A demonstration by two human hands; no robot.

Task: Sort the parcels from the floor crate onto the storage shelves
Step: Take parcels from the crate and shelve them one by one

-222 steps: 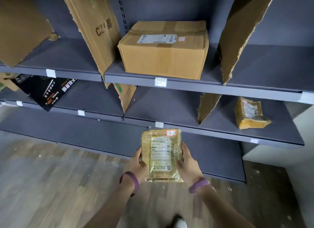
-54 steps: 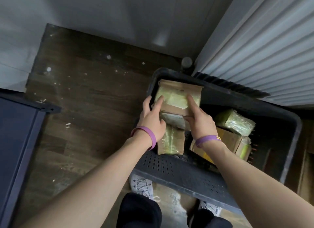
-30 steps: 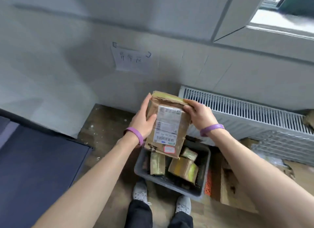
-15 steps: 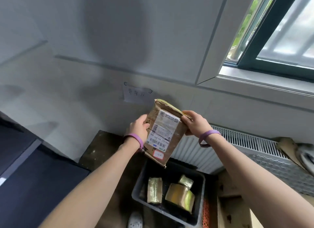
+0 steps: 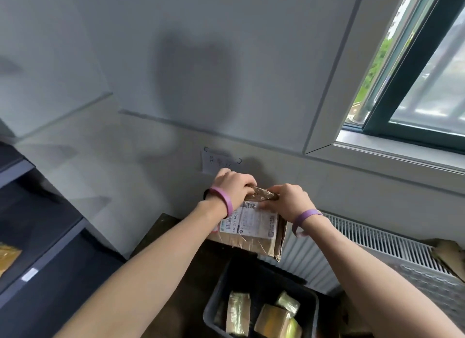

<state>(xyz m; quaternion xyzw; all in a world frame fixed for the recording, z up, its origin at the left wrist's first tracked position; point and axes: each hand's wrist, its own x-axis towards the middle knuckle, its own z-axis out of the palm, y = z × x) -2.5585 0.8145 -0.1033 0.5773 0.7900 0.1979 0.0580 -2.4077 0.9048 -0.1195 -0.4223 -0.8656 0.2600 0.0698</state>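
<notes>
I hold a brown cardboard parcel (image 5: 254, 230) with a white shipping label facing me, up in front of the wall above the crate. My left hand (image 5: 232, 185) grips its top left edge and my right hand (image 5: 289, 201) grips its top right edge. Both wrists wear purple bands. Below, the dark grey floor crate (image 5: 216, 295) holds several tape-wrapped yellowish parcels (image 5: 237, 313). The dark storage shelves (image 5: 37, 249) stand at the left edge, with a small parcel (image 5: 7, 258) partly visible on one.
A white radiator (image 5: 377, 247) runs along the wall at right, under a window (image 5: 415, 86). Torn cardboard (image 5: 448, 252) lies on the radiator's far right. A paper note (image 5: 216, 161) is taped to the wall behind my hands.
I lifted the parcel out of the crate and turned it from upright to lying sideways, label toward me. My view has tilted up toward the wall and window.
</notes>
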